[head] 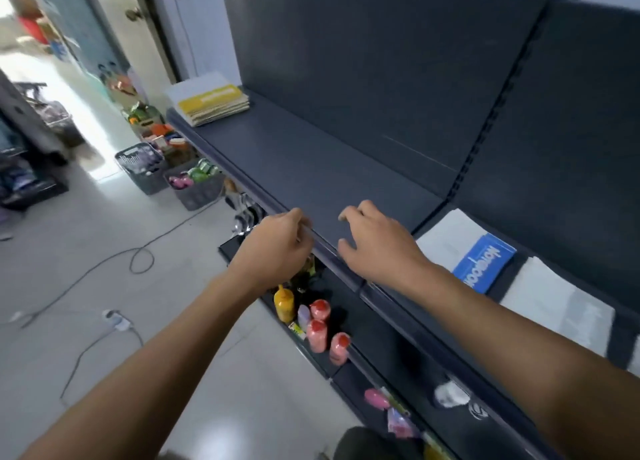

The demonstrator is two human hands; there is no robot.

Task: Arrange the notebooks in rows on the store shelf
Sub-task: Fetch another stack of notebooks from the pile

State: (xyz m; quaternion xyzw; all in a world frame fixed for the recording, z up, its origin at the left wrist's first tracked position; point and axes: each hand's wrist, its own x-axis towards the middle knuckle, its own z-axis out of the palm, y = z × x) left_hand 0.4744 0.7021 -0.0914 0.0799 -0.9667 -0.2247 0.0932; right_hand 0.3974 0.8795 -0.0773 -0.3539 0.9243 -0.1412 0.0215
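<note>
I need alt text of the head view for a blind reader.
The left hand and right hand reach to the front edge of a dark shelf, neither holding a notebook. Yellow notebooks sit stacked at its far end, a blue notebook at the right.

I record a pale glossy floor (86, 355) crossed by a loose grey cable (138, 249) and a white power strip (116, 318), two grey baskets (140, 170) of goods beside the dark shelving unit (381, 61), a pale blue wall (207, 37), a door (116, 8) with a round knob, and strong daylight at far left.
</note>
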